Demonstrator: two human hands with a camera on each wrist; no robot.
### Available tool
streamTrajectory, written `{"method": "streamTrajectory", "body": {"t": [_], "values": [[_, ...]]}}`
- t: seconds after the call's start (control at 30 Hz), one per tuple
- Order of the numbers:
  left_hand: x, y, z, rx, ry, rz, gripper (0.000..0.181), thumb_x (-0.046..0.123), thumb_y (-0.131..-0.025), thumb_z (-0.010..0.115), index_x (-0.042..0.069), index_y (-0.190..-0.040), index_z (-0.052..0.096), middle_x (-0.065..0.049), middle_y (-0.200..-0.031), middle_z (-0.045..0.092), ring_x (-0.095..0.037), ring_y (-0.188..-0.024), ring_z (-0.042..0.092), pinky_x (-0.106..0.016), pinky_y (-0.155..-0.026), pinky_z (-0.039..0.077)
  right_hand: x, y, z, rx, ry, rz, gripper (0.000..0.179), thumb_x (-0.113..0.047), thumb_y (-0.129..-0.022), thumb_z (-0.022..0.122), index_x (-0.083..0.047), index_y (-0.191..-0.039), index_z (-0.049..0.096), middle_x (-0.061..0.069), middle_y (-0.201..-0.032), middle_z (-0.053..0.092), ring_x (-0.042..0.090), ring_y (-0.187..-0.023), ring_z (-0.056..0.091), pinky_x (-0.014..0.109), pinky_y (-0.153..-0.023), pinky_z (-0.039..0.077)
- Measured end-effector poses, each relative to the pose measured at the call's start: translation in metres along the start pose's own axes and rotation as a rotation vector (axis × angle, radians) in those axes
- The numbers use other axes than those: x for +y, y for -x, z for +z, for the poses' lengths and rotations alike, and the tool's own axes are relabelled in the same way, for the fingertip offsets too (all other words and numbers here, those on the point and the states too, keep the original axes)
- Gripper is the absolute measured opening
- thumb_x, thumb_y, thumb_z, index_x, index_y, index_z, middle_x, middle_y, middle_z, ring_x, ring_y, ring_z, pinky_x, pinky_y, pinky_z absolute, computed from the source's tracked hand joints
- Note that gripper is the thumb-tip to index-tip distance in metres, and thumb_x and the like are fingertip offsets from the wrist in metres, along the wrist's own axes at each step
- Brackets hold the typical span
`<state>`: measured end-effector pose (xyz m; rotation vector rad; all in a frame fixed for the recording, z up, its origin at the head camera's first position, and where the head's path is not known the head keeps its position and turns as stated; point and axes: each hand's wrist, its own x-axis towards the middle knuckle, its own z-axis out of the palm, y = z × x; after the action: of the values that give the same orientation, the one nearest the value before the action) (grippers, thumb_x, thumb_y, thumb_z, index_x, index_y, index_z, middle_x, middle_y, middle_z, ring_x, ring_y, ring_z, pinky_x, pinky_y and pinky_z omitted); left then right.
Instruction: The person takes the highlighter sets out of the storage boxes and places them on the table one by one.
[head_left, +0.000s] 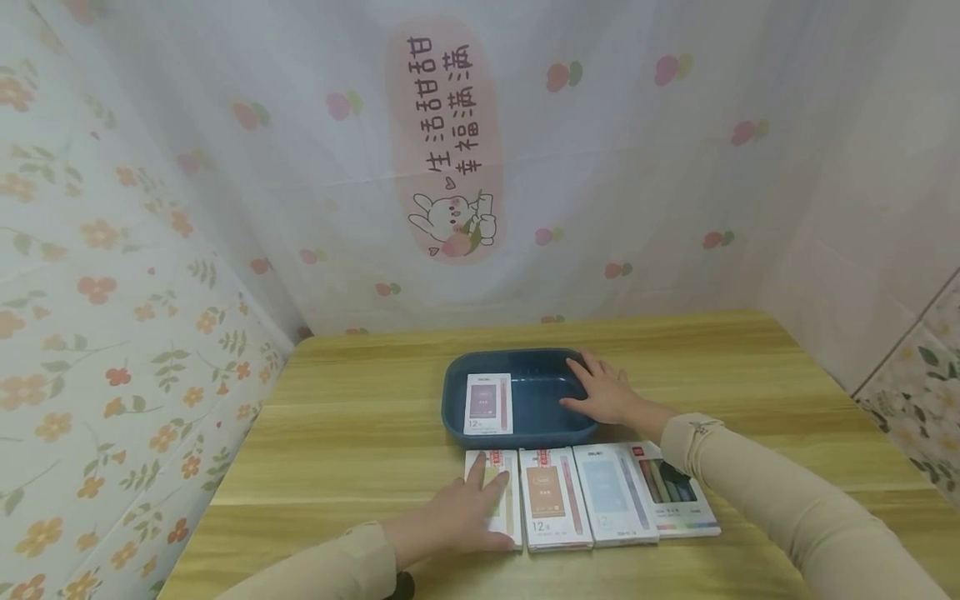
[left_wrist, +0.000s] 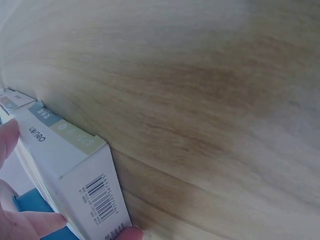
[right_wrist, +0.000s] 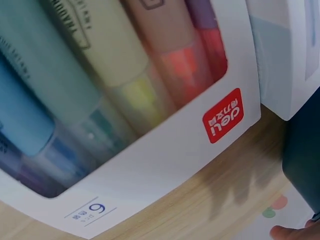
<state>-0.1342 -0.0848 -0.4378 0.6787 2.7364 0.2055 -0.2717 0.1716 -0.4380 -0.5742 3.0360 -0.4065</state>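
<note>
My left hand (head_left: pixel 468 512) spans the leftmost white box (left_wrist: pixel 82 182) in the front row, with fingertips on its far part and the thumb along its near end. In the left wrist view, fingertips touch the box's edges beside a barcode. My right hand (head_left: pixel 607 396) rests over the right rim of a dark blue basket (head_left: pixel 453 417), thumb and index finger reaching inside it. A white box with a purple panel (head_left: pixel 489 404) lies in the basket's left part.
Right of the left hand lie a white box with an orange panel (head_left: pixel 555 500), one with a pale blue panel (head_left: pixel 611 492) and a windowed pack of highlighters (right_wrist: pixel 165 155). The wooden table (head_left: pixel 330 450) meets a patterned curtain (head_left: pixel 637 183) behind.
</note>
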Motion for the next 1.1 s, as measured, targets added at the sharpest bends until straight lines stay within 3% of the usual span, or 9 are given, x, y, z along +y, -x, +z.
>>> {"method": "streamTrajectory", "body": {"t": [0.27, 0.47, 0.73, 1.1], "values": [[0.0009, -0.0006, -0.0015, 0.011, -0.022, 0.009, 0.086, 0.066, -0.061, 0.051, 0.019, -0.130, 0.028, -0.023, -0.133, 0.017, -0.043, -0.099, 0.043, -0.045, -0.078, 0.039, -0.0018, -0.0018, -0.0005, -0.010, 0.050, 0.029, 0.078, -0.055, -0.075, 0.046, -0.011, -0.133, 0.018, 0.017, -0.137, 0.006, 0.047, -0.117, 0.015, 0.065, -0.084, 0.005], [0.0027, 0.0013, -0.0034, 0.009, -0.032, -0.001, 0.086, 0.066, -0.061, 0.051, 0.019, -0.130, 0.029, -0.023, -0.133, 0.018, -0.043, -0.098, 0.044, -0.044, -0.077, 0.040, -0.0055, -0.0009, -0.0026, -0.017, 0.090, 0.049, 0.079, -0.056, -0.075, 0.044, -0.013, -0.134, 0.015, 0.015, -0.138, 0.003, 0.045, -0.120, 0.001, 0.064, -0.085, 0.001], [0.0034, 0.0031, -0.0059, 0.003, -0.024, 0.005, 0.086, 0.065, -0.062, 0.051, 0.017, -0.130, 0.029, -0.024, -0.133, 0.018, -0.043, -0.099, 0.044, -0.045, -0.077, 0.040, 0.0004, -0.0002, 0.0028, 0.042, 0.012, 0.003, 0.083, -0.065, -0.071, 0.039, -0.016, -0.134, 0.015, 0.015, -0.138, 0.002, 0.046, -0.119, -0.006, 0.064, -0.084, -0.006], [0.0056, 0.0024, -0.0062, -0.025, -0.039, 0.000, 0.086, 0.067, -0.061, 0.050, 0.019, -0.130, 0.029, -0.024, -0.133, 0.017, -0.033, -0.088, 0.053, -0.037, -0.071, 0.043, -0.0055, 0.0022, -0.0032, 0.009, 0.079, 0.048, 0.077, -0.053, -0.075, 0.048, -0.011, -0.133, 0.020, 0.017, -0.137, 0.006, 0.046, -0.119, -0.001, 0.063, -0.086, 0.001]]}}
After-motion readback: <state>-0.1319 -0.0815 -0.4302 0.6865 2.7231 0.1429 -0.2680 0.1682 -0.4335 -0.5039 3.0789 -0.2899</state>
